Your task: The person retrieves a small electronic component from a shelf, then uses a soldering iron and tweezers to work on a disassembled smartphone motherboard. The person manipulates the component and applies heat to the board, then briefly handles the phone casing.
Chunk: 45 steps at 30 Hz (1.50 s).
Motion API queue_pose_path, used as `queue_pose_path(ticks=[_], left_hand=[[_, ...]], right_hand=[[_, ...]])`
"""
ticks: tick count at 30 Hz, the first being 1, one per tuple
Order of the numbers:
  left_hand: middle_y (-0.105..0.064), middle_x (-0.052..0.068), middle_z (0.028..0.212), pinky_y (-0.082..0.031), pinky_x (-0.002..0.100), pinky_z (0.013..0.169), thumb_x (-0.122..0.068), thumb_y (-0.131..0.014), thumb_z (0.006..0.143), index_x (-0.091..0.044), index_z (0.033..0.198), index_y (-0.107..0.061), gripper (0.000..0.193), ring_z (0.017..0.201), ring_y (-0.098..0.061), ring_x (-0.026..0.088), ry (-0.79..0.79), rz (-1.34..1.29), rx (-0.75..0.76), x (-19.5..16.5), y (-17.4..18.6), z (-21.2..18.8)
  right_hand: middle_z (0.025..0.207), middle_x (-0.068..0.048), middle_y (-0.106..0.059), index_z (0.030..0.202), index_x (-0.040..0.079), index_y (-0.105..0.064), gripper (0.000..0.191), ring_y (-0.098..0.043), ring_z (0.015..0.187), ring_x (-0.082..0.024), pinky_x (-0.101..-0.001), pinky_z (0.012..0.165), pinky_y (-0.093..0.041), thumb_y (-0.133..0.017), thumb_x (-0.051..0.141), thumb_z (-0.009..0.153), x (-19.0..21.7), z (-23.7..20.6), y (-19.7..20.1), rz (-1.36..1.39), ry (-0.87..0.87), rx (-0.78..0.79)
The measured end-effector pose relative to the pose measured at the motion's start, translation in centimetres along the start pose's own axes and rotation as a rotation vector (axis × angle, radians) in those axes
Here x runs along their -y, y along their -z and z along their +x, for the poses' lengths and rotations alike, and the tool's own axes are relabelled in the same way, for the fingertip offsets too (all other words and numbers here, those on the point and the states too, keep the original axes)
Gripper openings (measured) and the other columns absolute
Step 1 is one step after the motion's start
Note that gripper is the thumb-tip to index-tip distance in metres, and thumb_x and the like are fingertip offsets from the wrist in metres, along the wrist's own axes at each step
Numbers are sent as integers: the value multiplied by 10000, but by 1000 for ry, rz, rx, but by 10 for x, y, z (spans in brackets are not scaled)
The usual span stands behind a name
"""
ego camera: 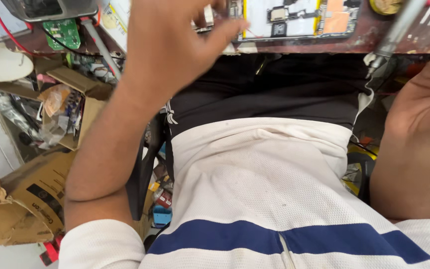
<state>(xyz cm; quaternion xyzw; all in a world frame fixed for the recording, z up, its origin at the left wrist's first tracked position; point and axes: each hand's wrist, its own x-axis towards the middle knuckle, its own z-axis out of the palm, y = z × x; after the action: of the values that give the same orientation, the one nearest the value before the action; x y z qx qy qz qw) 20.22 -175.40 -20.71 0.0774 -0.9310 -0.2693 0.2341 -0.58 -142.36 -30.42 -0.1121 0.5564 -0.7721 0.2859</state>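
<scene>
Far left of the left hand (175,37), crushed cardboard boxes (23,204) lie on the floor, with an open box of crumpled wrappers and cables (63,114) above them. A green circuit board (64,32) rests on the table (374,37) edge, just left of the left wrist, beside a red wire (6,30).

The left hand is raised at the table edge. Its fingers are curled and drawn narrow, pinching a small pale part (208,15) between thumb and fingertips. The part is mostly hidden by the fingers, so its kind cannot be told. The left forearm runs down from the hand to a white sleeve (100,246).

Between the two hands, an opened phone (294,17) lies flat on the table, back cover off, with a white inner plate, a yellow border and an orange patch showing. It sits just right of the left fingertips. Below it, the person's lap shows dark trousers (274,99) and a white shirt with a blue band (255,199).

The right hand (429,94) is at the right edge of the view, palm side toward the camera. A metal-tipped tool with a grey shaft (394,35) rises just above it. The fingers lie outside the view, so it cannot be told whether the right hand holds the tool or how wide it stands
</scene>
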Motion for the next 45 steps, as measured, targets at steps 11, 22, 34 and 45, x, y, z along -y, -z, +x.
queue_pose_path(ticks=[11,22,34,45], left_hand=[[-611,21,1016,-438,400,812,-69,-738,929,-79,963,-686,63,950,-596,233,-134,59,-12,2,-32,-14],[-591,45,958,-395,428,847,-123,-737,989,-84,1022,-663,90,934,-553,272,27,-113,-76,-2,-52,-18],[-557,57,920,-371,416,812,-99,-736,993,-95,1025,-653,89,908,-526,265,45,-149,-110,-2,-59,-21],[-649,7,995,-446,395,834,-25,-738,951,-74,1085,-688,151,935,-624,216,-13,-130,-111,1,-70,-18]], right_hand=[[1235,-103,-686,1322,67,-560,257,-729,1075,-200,-320,947,-672,-564,265,1158,-9,-9,-78,-253,310,143],[1150,-245,-714,1150,47,-482,421,-687,1118,-413,-482,965,-552,-814,-169,1004,-12,40,-122,-994,1031,524],[1293,-233,-588,1378,68,-417,378,-706,1167,-277,-346,929,-655,-675,-88,1149,-40,27,-117,-724,869,423],[1162,-282,-686,1255,-96,-613,238,-749,950,-337,-375,791,-660,-753,-35,1072,-31,25,-85,-977,1059,386]])
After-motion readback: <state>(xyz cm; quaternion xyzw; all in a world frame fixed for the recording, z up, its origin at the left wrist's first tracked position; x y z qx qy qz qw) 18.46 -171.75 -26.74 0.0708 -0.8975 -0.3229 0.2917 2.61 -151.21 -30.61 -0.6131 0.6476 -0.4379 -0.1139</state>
